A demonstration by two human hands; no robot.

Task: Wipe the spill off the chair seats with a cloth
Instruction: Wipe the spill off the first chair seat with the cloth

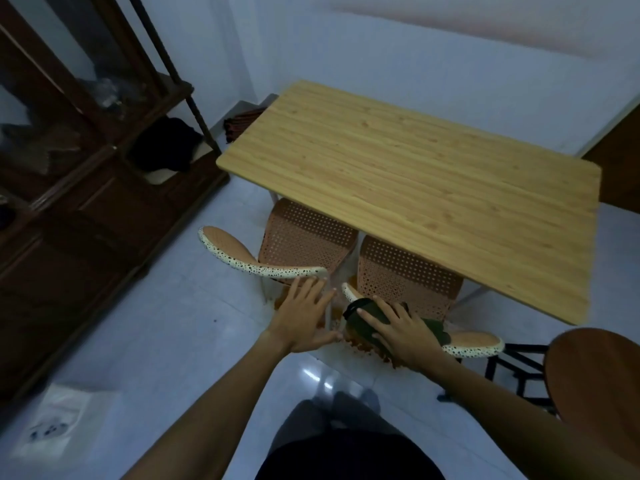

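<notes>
Hands reach down from the near edge toward two chairs pushed under a wooden table [408,188]. The left hand [304,315] is open, fingers spread and flat, at the near edge of the left chair [304,237], just below its speckled backrest rim; whether the palm actually touches the chair is hard to tell. The right hand [401,332] is also spread, pressing palm-down on a dark green cloth [363,315], which is bunched on the backrest rim of the right chair [405,271]. The cloth shows past the fingers on both sides, to the left near the gap between the chairs and to the right along the rim.

Both chairs have perforated orange-pink seats, largely tucked under the tabletop, and curved backrests with white, black-speckled edges. No spill can be made out on the seats in this dim, slightly blurred view.

A dark wooden cabinet [69,202] stands along the left wall, with dark cloth items on its shelves. On the tiled floor at near left lies a white plastic bag [55,420]. At far right a brown round seat [599,382] sits beside a black metal frame. The person's dark clothing fills the near centre.
</notes>
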